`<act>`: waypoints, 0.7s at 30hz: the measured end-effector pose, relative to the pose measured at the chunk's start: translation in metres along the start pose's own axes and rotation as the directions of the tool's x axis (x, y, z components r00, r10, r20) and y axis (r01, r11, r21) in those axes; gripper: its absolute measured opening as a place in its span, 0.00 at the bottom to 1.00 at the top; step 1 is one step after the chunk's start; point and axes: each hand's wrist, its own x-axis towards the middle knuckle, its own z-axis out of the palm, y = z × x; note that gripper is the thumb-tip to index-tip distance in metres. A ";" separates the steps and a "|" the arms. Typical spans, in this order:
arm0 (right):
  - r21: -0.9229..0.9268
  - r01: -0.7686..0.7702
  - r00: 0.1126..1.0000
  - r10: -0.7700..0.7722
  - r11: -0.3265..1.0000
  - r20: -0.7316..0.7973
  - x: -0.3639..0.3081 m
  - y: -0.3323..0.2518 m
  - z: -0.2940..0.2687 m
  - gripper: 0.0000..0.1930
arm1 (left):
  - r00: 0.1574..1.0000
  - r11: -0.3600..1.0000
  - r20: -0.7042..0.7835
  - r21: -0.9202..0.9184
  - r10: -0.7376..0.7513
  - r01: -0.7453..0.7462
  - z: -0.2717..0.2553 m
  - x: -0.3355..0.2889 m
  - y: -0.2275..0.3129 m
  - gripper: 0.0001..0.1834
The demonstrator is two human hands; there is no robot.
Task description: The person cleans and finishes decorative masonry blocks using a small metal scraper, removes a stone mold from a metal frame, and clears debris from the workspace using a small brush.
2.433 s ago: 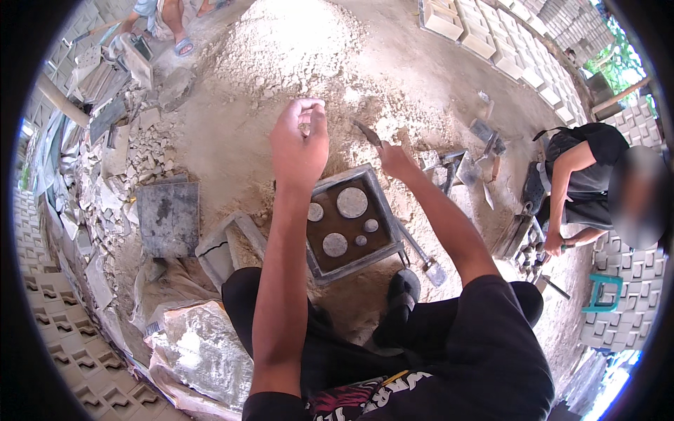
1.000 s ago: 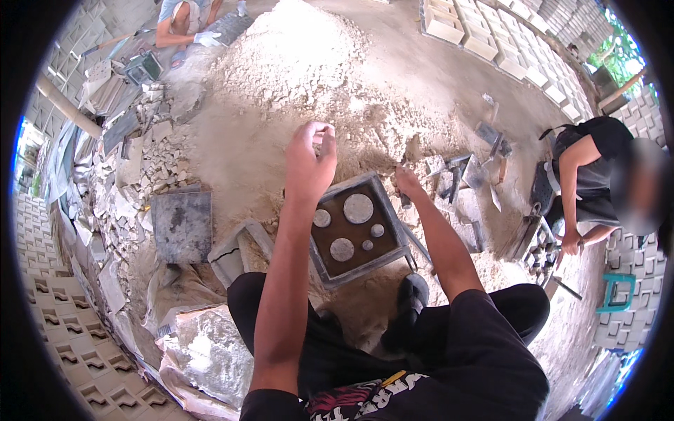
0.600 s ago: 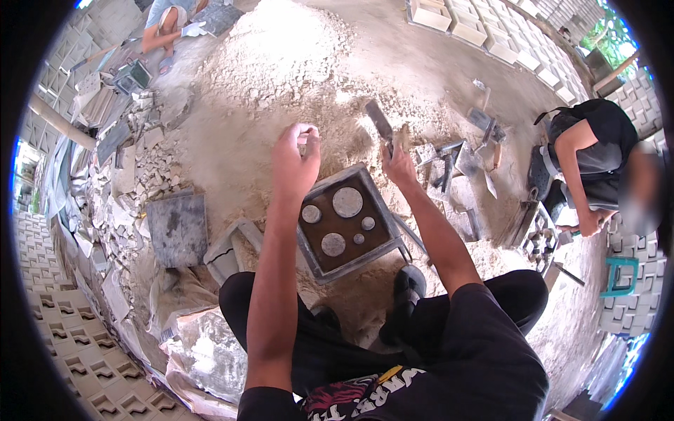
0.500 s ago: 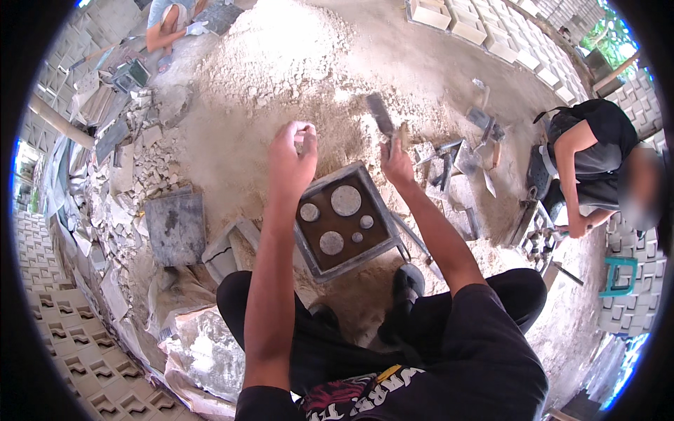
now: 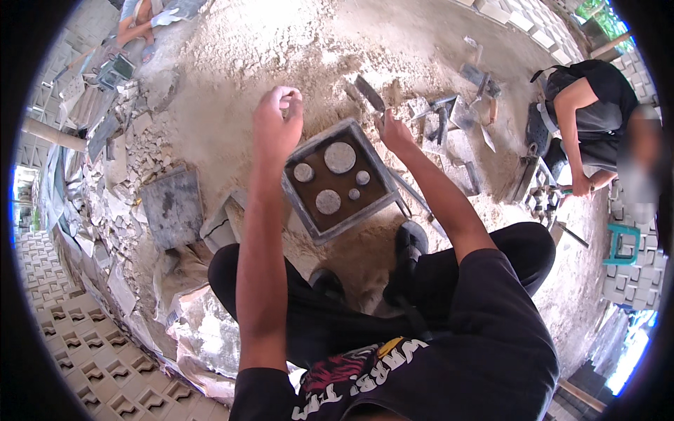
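Note:
My left hand (image 5: 278, 119) is raised above the far left corner of a square grey mould frame (image 5: 361, 219), its fingers curled in toward the thumb. Whether anything lies inside that curl is hidden. To the right, my right hand (image 5: 396, 132) grips a trowel (image 5: 369, 93), whose flat dark blade points away to the far left over pale powder. Inside the frame is a brown bed with several round pale discs of different sizes, the largest disc (image 5: 340, 158) at the far side. The frame lies on the ground just beyond my feet, and neither hand touches it.
A heap of pale powder (image 5: 260, 35) spreads beyond my hands. A dark square slab (image 5: 172, 207) and rubble (image 5: 140, 133) lie left. Tools and plates (image 5: 456, 116) lie right. One person (image 5: 590, 119) crouches at right over another mould; another (image 5: 144, 28) is far left. A teal stool (image 5: 621, 244) stands right.
The view has shifted, so the frame sits higher in the picture. My left hand stays raised and curled; my right hand still holds the trowel, its blade tilted further left.

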 end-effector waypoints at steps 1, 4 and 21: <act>-0.079 0.063 0.998 -0.060 0.995 0.034 0.007 0.019 0.003 0.27 | 1.000 1.000 0.019 -0.003 0.012 -0.012 0.004 -0.003 0.003 0.13; 0.055 0.051 0.994 -0.045 0.997 -0.098 -0.001 0.013 0.007 0.29 | 0.997 0.999 0.076 0.046 -0.019 0.016 -0.002 -0.011 -0.006 0.13; 0.588 -0.180 0.963 0.020 0.789 0.268 0.024 0.051 0.035 0.29 | 0.960 0.984 0.255 0.106 0.115 -0.146 0.012 -0.053 -0.017 0.14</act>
